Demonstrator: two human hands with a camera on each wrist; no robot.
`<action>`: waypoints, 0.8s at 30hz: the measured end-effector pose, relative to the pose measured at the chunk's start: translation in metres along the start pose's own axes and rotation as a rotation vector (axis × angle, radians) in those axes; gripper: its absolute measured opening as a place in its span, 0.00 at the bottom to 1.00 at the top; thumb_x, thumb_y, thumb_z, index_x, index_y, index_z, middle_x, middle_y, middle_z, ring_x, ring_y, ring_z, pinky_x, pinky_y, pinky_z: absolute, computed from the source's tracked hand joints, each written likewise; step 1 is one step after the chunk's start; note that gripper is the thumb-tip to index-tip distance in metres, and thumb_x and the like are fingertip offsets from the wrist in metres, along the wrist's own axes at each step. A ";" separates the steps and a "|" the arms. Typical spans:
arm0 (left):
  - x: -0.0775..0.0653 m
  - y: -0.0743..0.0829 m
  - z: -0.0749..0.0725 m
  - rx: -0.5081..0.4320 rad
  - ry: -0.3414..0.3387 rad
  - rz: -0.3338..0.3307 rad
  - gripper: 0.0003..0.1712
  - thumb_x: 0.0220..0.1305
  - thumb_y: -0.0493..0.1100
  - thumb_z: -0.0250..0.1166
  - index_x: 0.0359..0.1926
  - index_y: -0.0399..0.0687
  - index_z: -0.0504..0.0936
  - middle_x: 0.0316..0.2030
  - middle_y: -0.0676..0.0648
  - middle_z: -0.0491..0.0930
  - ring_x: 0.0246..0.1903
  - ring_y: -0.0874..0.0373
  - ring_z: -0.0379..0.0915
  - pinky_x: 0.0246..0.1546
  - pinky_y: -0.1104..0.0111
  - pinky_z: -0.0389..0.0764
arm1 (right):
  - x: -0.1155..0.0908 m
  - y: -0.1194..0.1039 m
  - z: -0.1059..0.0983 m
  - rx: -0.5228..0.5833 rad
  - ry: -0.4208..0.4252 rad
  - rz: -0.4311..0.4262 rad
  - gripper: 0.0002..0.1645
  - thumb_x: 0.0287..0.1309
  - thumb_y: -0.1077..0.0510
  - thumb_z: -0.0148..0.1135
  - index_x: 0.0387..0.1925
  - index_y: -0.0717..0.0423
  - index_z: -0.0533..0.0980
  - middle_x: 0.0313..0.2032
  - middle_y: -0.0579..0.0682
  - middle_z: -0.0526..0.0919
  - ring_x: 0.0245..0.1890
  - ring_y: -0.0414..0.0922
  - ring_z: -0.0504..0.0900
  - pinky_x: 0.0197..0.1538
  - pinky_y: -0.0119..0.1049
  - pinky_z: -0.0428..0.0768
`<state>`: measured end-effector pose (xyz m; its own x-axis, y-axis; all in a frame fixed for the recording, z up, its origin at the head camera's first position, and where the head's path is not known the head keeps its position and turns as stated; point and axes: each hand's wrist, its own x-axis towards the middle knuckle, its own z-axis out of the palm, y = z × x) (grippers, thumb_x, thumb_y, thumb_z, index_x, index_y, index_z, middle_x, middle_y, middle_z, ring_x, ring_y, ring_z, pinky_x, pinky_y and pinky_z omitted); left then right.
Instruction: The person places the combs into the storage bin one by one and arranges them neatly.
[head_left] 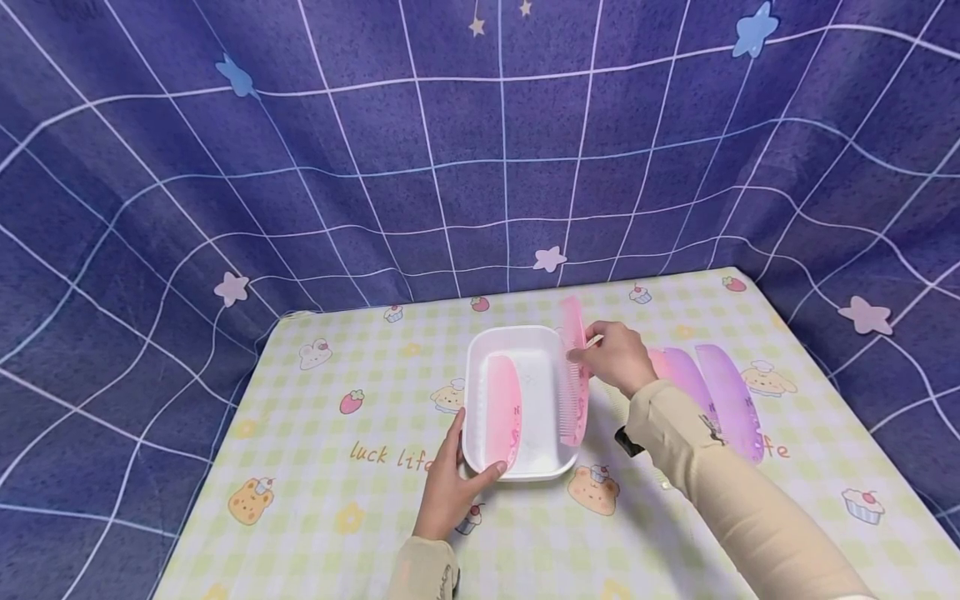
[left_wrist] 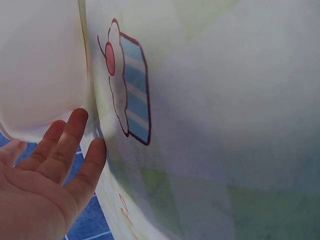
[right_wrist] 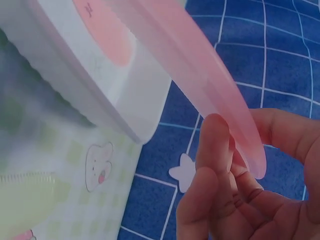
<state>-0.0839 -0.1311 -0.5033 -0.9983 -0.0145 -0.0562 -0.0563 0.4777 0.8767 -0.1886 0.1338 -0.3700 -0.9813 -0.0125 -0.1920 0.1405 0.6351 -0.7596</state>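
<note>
A white plastic tray (head_left: 536,477) sits on the patterned tablecloth, with a pink comb (head_left: 502,400) lying inside along its left part. My left hand (head_left: 450,487) rests against the tray's near left corner, thumb at the front rim. In the left wrist view its fairly straight fingers (left_wrist: 75,130) touch the tray's outer wall. My right hand (head_left: 618,358) pinches a second pink comb (head_left: 573,333) between thumb and fingers. That comb is tilted over the tray's right rim, teeth toward the tray. In the right wrist view, the fingers hold it near one end.
Right of the tray lie a pink-to-purple comb (head_left: 682,375), partly behind my right forearm, and a purple comb (head_left: 727,400). A pale yellow-green comb (right_wrist: 30,200) lies on the cloth, mostly hidden by that arm in the head view. Blue curtains (head_left: 480,192) surround the table.
</note>
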 end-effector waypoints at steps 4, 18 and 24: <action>0.000 0.000 0.000 -0.003 0.001 0.001 0.61 0.56 0.57 0.78 0.81 0.51 0.51 0.75 0.35 0.59 0.67 0.35 0.67 0.69 0.45 0.66 | 0.002 -0.001 0.007 0.010 -0.027 0.013 0.17 0.59 0.54 0.68 0.46 0.60 0.80 0.29 0.52 0.85 0.28 0.46 0.84 0.35 0.37 0.77; 0.000 -0.001 0.000 -0.006 -0.008 -0.007 0.62 0.55 0.58 0.78 0.81 0.52 0.51 0.75 0.34 0.59 0.68 0.35 0.65 0.70 0.45 0.63 | 0.007 -0.002 0.035 -0.095 -0.049 0.004 0.16 0.59 0.54 0.68 0.45 0.60 0.81 0.22 0.49 0.86 0.27 0.46 0.83 0.31 0.37 0.75; 0.000 0.000 0.000 -0.008 -0.007 -0.007 0.62 0.55 0.58 0.77 0.81 0.52 0.51 0.75 0.34 0.58 0.68 0.34 0.65 0.70 0.45 0.64 | 0.009 -0.003 0.047 -0.102 -0.068 0.016 0.16 0.58 0.55 0.69 0.45 0.61 0.80 0.23 0.48 0.85 0.26 0.44 0.84 0.35 0.39 0.77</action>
<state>-0.0841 -0.1316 -0.5034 -0.9977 -0.0116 -0.0661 -0.0638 0.4707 0.8800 -0.1915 0.0953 -0.3985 -0.9673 -0.0521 -0.2482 0.1387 0.7108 -0.6896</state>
